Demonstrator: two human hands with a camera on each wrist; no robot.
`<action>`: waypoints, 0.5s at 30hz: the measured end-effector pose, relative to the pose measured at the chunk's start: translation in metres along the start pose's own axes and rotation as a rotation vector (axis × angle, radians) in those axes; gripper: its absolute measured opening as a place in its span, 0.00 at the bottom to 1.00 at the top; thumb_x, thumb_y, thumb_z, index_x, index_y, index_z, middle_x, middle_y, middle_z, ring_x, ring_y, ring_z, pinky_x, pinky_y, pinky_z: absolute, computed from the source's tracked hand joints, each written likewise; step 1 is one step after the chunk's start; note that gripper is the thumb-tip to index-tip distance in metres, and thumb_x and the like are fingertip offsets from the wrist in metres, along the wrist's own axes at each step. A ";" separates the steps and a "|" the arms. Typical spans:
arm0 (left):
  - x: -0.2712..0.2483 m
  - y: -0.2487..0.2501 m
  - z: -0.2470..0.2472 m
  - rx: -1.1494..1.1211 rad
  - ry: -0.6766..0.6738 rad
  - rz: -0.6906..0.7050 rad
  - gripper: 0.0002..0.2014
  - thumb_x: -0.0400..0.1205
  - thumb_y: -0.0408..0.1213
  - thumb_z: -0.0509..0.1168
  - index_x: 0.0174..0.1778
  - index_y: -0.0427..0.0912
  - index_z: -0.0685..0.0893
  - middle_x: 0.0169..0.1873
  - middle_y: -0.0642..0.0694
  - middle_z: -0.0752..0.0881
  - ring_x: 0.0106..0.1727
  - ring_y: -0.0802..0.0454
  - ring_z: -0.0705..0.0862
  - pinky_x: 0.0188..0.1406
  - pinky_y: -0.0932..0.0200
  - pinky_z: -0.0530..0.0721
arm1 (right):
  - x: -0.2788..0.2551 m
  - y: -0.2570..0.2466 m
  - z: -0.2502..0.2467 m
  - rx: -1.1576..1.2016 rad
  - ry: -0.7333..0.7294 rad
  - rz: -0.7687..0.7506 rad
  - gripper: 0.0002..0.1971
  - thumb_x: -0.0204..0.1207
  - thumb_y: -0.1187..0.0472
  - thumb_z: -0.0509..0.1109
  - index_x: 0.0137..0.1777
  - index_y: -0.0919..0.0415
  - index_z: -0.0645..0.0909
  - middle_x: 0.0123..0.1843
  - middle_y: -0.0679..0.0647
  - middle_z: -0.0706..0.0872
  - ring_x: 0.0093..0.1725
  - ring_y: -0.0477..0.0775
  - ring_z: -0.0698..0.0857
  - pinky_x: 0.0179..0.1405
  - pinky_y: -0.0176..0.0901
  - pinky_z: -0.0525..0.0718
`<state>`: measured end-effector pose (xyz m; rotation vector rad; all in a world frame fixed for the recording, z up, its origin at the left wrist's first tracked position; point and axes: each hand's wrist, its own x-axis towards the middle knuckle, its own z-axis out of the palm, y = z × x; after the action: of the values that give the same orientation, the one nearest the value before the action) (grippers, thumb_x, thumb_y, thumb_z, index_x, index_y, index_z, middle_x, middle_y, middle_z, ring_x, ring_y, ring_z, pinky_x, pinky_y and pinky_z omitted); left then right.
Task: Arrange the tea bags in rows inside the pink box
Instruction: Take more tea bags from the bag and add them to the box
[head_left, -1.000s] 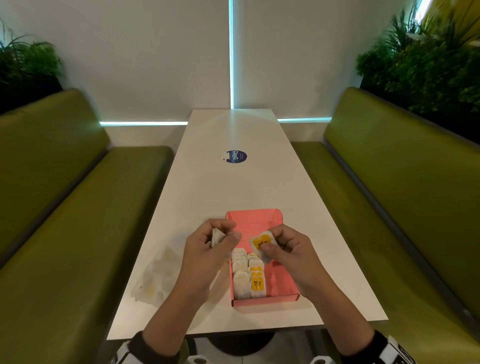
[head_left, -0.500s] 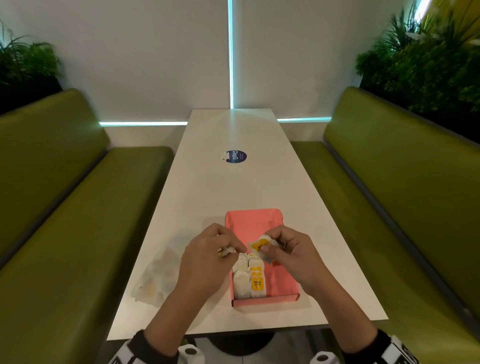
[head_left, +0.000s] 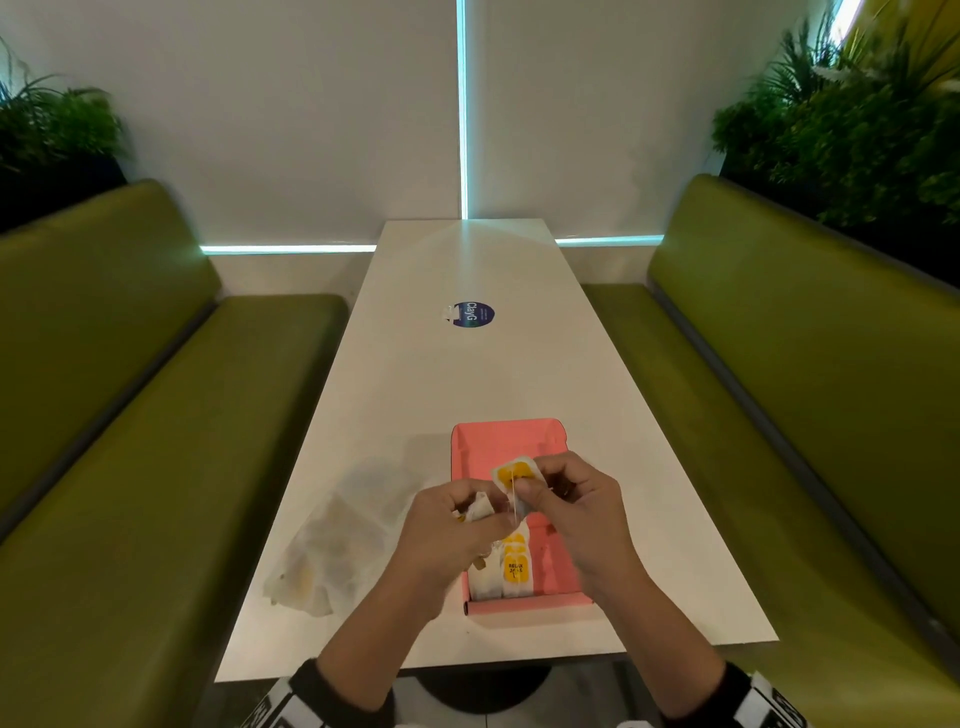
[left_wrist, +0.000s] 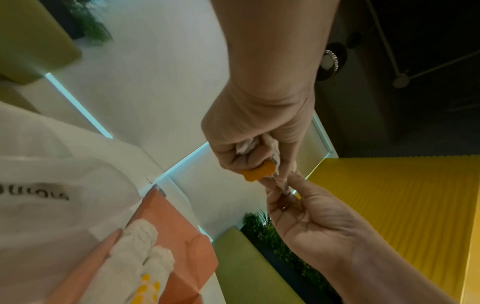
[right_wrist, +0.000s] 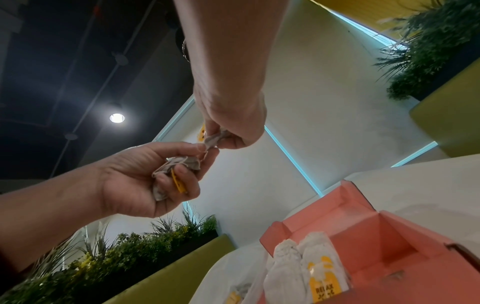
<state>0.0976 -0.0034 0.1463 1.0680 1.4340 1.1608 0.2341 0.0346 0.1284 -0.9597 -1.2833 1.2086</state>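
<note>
The pink box (head_left: 506, 447) lies open on the white table (head_left: 467, 374), with two short rows of white tea bags (head_left: 511, 566) with yellow tags at its near left. Both hands meet just above those rows. My left hand (head_left: 480, 501) grips a crumpled white tea bag (right_wrist: 179, 166) with an orange tag (left_wrist: 259, 170) in its curled fingers. My right hand (head_left: 522, 493) pinches a second tea bag (head_left: 514, 475), yellow tag facing up, by thumb and fingertips (right_wrist: 215, 139). The two held bags touch each other. The box's right half and far end are bare.
A crumpled clear plastic bag (head_left: 337, 551) lies on the table left of the box. A round blue sticker (head_left: 471, 314) sits mid-table. Green benches (head_left: 156, 441) run along both long sides, with plants (head_left: 857, 130) behind them.
My left hand has moved right and slightly nearer with its tea bag until it meets my right hand. My right hand has stayed over the box, holding its bag.
</note>
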 end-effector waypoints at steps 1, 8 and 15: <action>0.001 -0.001 0.001 -0.021 0.004 -0.028 0.06 0.72 0.25 0.73 0.34 0.40 0.86 0.21 0.53 0.79 0.20 0.60 0.74 0.16 0.70 0.69 | 0.000 0.000 0.002 0.005 0.026 0.005 0.06 0.69 0.74 0.74 0.42 0.64 0.87 0.37 0.61 0.87 0.37 0.51 0.85 0.43 0.49 0.84; 0.002 -0.006 0.009 -0.169 0.057 -0.054 0.07 0.73 0.25 0.71 0.35 0.42 0.87 0.24 0.47 0.78 0.21 0.55 0.71 0.17 0.66 0.67 | 0.000 0.000 0.011 0.016 0.159 0.022 0.08 0.69 0.72 0.75 0.41 0.57 0.88 0.41 0.60 0.90 0.42 0.54 0.86 0.51 0.56 0.83; 0.003 -0.001 0.015 -0.196 0.051 0.016 0.13 0.74 0.29 0.72 0.49 0.50 0.89 0.32 0.43 0.85 0.29 0.54 0.79 0.24 0.62 0.76 | 0.000 -0.004 0.020 0.112 0.174 0.042 0.04 0.72 0.71 0.73 0.46 0.64 0.86 0.40 0.59 0.89 0.39 0.50 0.85 0.41 0.38 0.86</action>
<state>0.1119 0.0020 0.1440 0.9199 1.3220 1.3194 0.2144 0.0315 0.1338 -0.9910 -1.0525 1.1886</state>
